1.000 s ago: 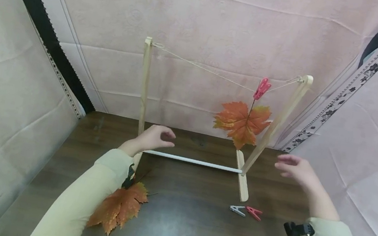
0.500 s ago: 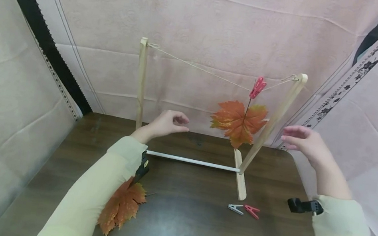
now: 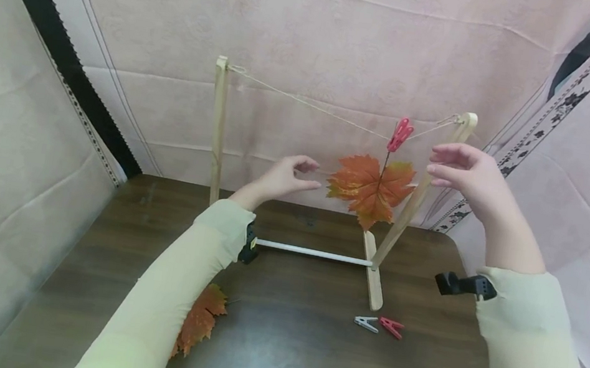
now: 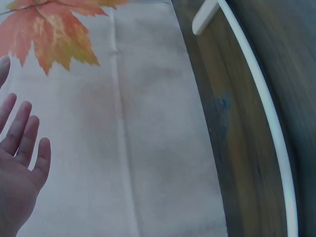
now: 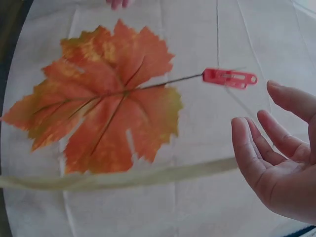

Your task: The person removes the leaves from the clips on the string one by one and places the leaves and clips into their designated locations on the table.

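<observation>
An orange maple leaf hangs by its stem from a pink clothespin on the string of a wooden stand. To its left is my left hand, fingers relaxed and holding nothing. My right hand is raised in front of the stand's right post, its fingers loosely bent around nothing. In the right wrist view that hand is close to the pink clothespin, with a gap between them. The left wrist view shows the left fingers spread below the leaf.
On the table lie a grey clothespin and a red clothespin. Another maple leaf lies partly hidden beneath my left sleeve. A white rod joins the stand's feet. Pale cloth surrounds the table at the back and sides.
Both hands have risen: the left has moved right and up toward the hanging leaf, the right up toward the clothespin and post. The left sleeve covers more of the leaf on the table.
</observation>
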A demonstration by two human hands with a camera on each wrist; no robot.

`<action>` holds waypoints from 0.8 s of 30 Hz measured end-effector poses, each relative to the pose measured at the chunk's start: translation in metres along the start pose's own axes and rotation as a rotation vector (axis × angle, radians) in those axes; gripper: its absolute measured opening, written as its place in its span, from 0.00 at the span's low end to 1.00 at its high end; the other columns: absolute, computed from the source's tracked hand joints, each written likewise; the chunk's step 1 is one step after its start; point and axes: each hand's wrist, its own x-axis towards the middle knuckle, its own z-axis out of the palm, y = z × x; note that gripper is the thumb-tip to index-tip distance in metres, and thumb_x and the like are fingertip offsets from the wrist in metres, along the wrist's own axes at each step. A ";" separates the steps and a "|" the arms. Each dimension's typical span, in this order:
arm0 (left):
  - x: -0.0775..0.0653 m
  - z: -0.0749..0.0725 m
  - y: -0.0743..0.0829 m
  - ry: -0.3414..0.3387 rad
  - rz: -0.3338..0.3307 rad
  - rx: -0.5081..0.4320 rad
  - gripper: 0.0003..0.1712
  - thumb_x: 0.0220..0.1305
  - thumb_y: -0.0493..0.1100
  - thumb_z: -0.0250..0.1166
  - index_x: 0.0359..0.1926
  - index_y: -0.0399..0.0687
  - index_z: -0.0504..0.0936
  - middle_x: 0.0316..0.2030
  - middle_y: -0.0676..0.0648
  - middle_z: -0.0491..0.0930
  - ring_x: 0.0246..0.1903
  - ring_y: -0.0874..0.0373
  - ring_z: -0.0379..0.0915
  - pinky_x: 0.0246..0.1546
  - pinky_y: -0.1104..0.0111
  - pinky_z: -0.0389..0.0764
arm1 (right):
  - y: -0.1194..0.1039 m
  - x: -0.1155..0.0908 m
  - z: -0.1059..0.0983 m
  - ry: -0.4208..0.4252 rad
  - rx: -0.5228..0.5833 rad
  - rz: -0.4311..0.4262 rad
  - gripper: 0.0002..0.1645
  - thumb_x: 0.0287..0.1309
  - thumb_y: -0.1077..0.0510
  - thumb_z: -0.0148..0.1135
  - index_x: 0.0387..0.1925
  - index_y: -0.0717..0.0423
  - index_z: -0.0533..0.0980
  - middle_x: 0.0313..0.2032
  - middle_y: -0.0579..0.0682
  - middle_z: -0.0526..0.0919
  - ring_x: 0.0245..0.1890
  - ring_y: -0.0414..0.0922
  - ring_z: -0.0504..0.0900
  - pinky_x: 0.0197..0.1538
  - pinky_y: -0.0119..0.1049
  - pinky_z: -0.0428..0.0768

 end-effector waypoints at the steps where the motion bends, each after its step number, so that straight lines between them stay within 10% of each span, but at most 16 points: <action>1: 0.003 0.002 0.002 -0.007 0.001 -0.005 0.28 0.56 0.48 0.68 0.57 0.46 0.74 0.57 0.45 0.74 0.58 0.51 0.67 0.60 0.58 0.67 | -0.004 0.002 0.000 0.003 0.000 -0.002 0.26 0.59 0.55 0.62 0.57 0.57 0.68 0.41 0.30 0.75 0.39 0.27 0.78 0.40 0.24 0.79; 12: 0.030 0.023 0.036 -0.015 0.033 -0.029 0.36 0.56 0.51 0.68 0.64 0.46 0.67 0.62 0.47 0.68 0.62 0.53 0.61 0.62 0.60 0.65 | -0.043 0.020 0.003 -0.007 0.140 -0.014 0.34 0.58 0.59 0.62 0.64 0.61 0.63 0.59 0.53 0.70 0.43 0.32 0.78 0.41 0.23 0.78; 24: 0.050 0.044 0.057 -0.033 0.109 -0.048 0.29 0.60 0.46 0.65 0.61 0.46 0.70 0.58 0.47 0.72 0.58 0.56 0.67 0.60 0.66 0.67 | -0.071 0.039 0.018 -0.047 -0.107 0.109 0.36 0.61 0.51 0.58 0.67 0.57 0.60 0.63 0.60 0.69 0.35 0.31 0.82 0.57 0.38 0.74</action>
